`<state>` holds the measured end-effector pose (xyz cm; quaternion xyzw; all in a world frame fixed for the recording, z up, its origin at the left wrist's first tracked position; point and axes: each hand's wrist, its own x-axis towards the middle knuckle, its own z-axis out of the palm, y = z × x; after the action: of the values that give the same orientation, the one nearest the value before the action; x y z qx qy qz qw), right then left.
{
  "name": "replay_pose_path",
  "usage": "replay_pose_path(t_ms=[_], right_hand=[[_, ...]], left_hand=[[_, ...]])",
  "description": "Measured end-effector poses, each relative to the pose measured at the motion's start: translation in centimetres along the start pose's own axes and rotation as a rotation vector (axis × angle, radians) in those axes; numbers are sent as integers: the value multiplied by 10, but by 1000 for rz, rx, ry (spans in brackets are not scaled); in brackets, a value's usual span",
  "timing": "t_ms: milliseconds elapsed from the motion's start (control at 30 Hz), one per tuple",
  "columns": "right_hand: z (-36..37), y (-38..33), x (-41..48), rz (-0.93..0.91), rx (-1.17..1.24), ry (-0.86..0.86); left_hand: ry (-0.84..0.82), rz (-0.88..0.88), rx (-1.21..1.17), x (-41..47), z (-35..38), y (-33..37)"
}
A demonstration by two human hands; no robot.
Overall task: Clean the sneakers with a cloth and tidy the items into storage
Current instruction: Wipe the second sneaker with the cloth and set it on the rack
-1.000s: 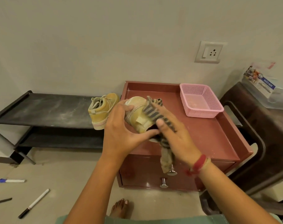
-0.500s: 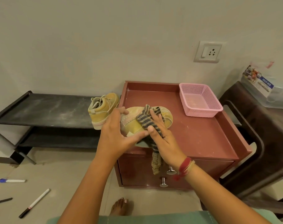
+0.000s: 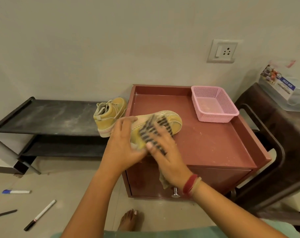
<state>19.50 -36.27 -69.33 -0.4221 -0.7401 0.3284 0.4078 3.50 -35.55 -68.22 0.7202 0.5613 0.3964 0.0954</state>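
Your right hand [image 3: 168,157] has dragged the cloth [image 3: 151,133] back along the sneaker [image 3: 169,120] toward you in the last half second. Over the last second the sneaker has swung round to point its toe at 3 o'clock.

The shoe rack [image 3: 48,115] stands at 9 o'clock of the desk [image 3: 205,145], low and open, and is likely where the pair will be stored. The second sneaker [image 3: 109,114] already sits upright at the 3 o'clock end of the rack's top shelf, just beside the desk. The desk gives you a surface to work over. The held sneaker is at its 8 o'clock corner, but I cannot tell whether it touches the top. The basket [image 3: 216,117] waits in the 1 o'clock corner, well apart from the wiping, probably for small items.

Your left hand [image 3: 121,140] has its grip curled round the heel end, bracing the sneaker with its side turned toward you. Your right grip is spread flat, pressing the cloth onto that side, which suits rubbing rather than carrying. Two markers [image 3: 43,214] and a pen [image 3: 3,213] lie on the floor at 8 o'clock, not yet tidied.

Your hands cover the heel and laces. Motion smears your right fingers, so their tips are unclear. Your wrist partly hides the cloth's hanging tail. The left frame edge cuts off the pen.
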Motion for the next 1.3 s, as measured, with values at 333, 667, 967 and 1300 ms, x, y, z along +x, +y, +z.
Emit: replay_pose_path(t_ms=[333, 667, 967, 1300], right_hand=[[2, 15, 3, -45, -91, -180], [-2, 18, 14, 7, -99, -89], [-2, 24, 24, 68, -22, -2], [-20, 35, 36, 183, -102, 15]], left_hand=[[3, -40, 106, -1, -1, -2], [25, -93, 160, -2, -7, 2], [24, -96, 222, -2, -9, 5], [14, -194, 159, -5, -17, 1]])
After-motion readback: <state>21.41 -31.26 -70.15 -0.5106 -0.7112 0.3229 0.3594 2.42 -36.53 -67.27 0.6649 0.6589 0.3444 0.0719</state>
